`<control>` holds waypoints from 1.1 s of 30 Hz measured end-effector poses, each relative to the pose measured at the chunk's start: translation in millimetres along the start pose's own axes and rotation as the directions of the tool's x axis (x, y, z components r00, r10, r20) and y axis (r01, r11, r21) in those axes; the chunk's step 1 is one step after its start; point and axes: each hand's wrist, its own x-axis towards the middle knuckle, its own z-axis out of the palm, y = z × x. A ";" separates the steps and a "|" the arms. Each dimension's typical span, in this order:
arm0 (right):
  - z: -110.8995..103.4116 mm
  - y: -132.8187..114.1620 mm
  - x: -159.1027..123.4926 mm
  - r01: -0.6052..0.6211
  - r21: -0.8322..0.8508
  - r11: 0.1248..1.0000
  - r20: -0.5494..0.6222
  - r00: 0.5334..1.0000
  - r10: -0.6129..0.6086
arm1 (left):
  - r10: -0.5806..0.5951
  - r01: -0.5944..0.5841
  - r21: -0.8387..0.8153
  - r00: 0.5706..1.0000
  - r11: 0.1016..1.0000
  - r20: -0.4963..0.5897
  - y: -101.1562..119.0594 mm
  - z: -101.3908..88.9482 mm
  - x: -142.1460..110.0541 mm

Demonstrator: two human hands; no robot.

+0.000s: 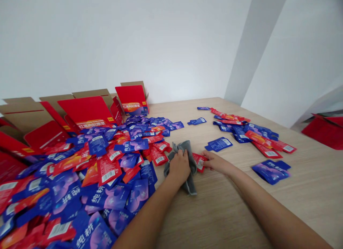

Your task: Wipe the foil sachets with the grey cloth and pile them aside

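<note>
A crumpled grey cloth [190,186] lies on the table, and my left hand [180,166] is closed on it with the fingers bunching the fabric. Just right of the cloth, my right hand [216,162] pinches the edge of a red sachet [199,160] with a white barcode label. The sachet's left end meets the cloth, which partly hides it. A large heap of red and blue sachets [109,170] spreads to the left of my left hand. A single blue sachet [219,144] lies flat just beyond my right hand.
Open red cartons [85,109] with raised brown flaps line the back left, and another carton [132,98] stands beside them. A looser pile of sachets [238,125] lies at the right of the wooden table [214,213]. A red bag-like object [324,131] shows at the far right.
</note>
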 end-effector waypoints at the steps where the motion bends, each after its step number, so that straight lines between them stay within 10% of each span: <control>1: -0.3 0.2 0.4 -0.020 0.012 1.000 0.004 1.000 0.020 | -0.022 0.022 0.004 1.000 1.000 -0.003 -3.7 -0.4 0.8; 7: 1.9 2.8 2.2 0.013 0.083 0.996 0.012 1.000 -0.014 | 0.066 -0.065 -0.047 0.998 0.997 0.017 7.8 0.8 -1.9; 13: 4.1 5.0 0.3 0.012 0.135 0.991 -0.077 0.997 -0.002 | -0.111 0.107 -0.118 0.993 0.987 -0.026 -6.4 0.8 7.0; 22: -20.0 -3.9 -8.8 0.355 -0.328 0.876 -0.276 0.850 -0.448 | -0.241 0.210 -0.202 0.960 0.957 -0.142 -20.6 -20.8 5.1; 29: -12.3 18.0 8.2 0.125 -0.033 0.992 -0.384 0.915 -0.128 | -0.078 0.076 -0.119 0.997 0.990 -0.012 -8.2 -3.7 4.0; 33: 0.3 15.7 8.7 -0.004 0.292 0.956 -0.237 0.968 0.076 | -0.050 0.050 -0.078 0.999 0.996 -0.003 -0.3 -3.1 0.1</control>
